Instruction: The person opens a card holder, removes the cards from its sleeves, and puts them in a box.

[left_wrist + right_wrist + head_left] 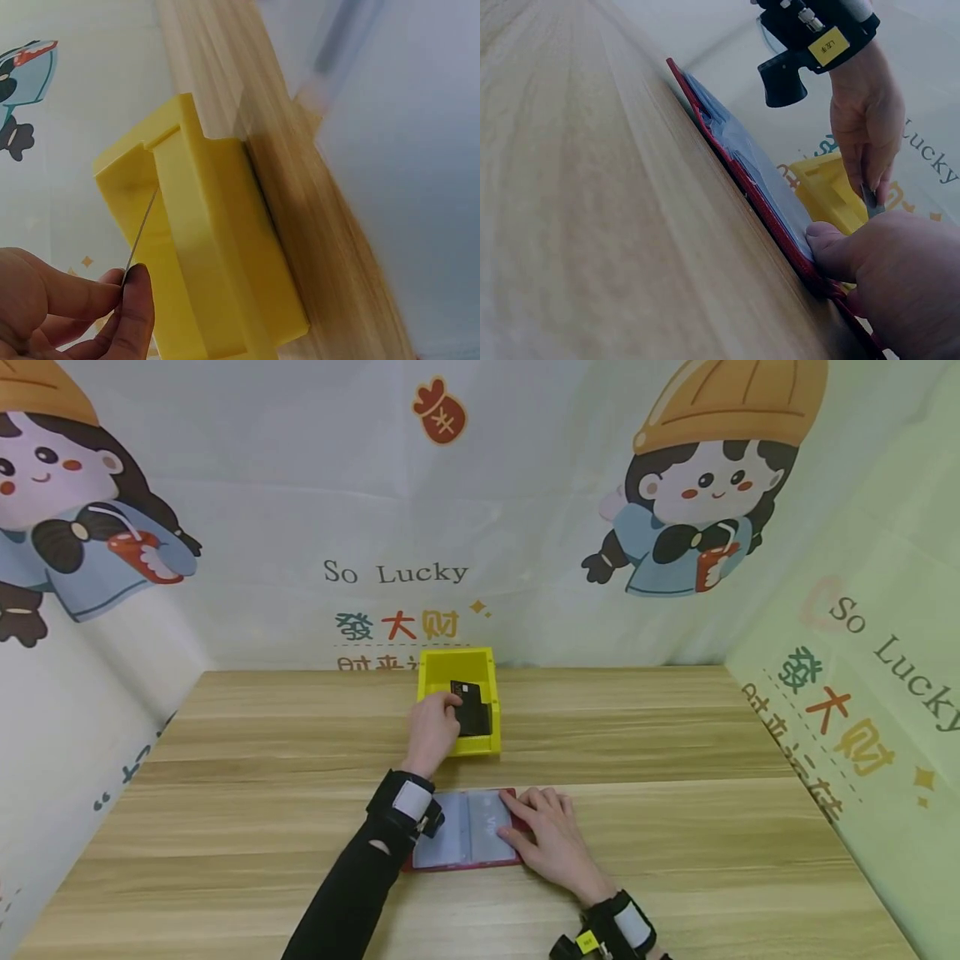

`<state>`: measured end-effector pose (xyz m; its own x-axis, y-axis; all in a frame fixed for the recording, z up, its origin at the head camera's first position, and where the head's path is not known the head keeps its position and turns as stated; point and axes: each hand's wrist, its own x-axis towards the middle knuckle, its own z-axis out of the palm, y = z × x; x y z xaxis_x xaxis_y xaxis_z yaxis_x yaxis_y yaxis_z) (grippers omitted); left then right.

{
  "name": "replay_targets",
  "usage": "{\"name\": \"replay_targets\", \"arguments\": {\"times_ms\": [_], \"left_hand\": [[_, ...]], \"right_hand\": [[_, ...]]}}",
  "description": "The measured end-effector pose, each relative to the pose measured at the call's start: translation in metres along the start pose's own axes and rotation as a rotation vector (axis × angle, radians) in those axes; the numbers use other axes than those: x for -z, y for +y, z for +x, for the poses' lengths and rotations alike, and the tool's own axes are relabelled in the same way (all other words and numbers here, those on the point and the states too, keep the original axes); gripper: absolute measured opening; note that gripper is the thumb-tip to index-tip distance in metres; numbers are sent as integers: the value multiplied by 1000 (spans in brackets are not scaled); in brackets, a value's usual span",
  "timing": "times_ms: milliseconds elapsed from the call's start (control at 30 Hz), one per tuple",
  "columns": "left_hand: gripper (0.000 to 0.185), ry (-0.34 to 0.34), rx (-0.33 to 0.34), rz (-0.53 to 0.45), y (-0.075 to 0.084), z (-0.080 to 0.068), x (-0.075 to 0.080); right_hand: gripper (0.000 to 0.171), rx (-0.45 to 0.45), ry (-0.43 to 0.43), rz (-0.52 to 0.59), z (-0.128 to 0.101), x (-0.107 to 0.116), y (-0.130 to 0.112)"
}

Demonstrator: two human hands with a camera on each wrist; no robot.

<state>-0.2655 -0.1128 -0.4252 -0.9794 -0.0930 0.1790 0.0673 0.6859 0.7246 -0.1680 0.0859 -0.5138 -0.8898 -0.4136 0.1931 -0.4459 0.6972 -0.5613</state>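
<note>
My left hand (433, 727) pinches a black card (468, 706) between thumb and fingertips, over the yellow bin (457, 746). In the left wrist view the card (141, 225) shows edge-on as a thin line in front of the bin's opening. A card holder (442, 839) with a red cover and clear plastic sleeves lies spread on the table, partly under my left wrist. On its right side rests my right hand (551, 837), thumb and index finger extended over the sleeve. The right wrist view shows the thumb (832, 247) pressing the sleeves, with the red cover (742, 180) beneath.
The wooden table (675, 760) reaches back to a printed cloth backdrop (525, 527), with the bin standing near that rear edge. More printed cloth (862, 652) hangs along the right side. Both wrists carry black camera straps (401, 802).
</note>
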Motion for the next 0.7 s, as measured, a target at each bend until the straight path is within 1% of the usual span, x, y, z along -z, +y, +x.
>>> {"name": "replay_targets", "arguments": {"times_ms": [133,400,633,700], "left_hand": [[25,-29,23,32,2,3,-3],[27,-55,2,127,3,8,-12],[28,-72,9,142,-3,12,-18],[27,-81,20,139,-4,13,-20]], "right_hand": [[50,5,8,-1,0,-1,0],[49,4,8,-8,-1,0,1],[49,6,9,-11,0,0,0],[50,5,8,-11,0,0,0]]}}
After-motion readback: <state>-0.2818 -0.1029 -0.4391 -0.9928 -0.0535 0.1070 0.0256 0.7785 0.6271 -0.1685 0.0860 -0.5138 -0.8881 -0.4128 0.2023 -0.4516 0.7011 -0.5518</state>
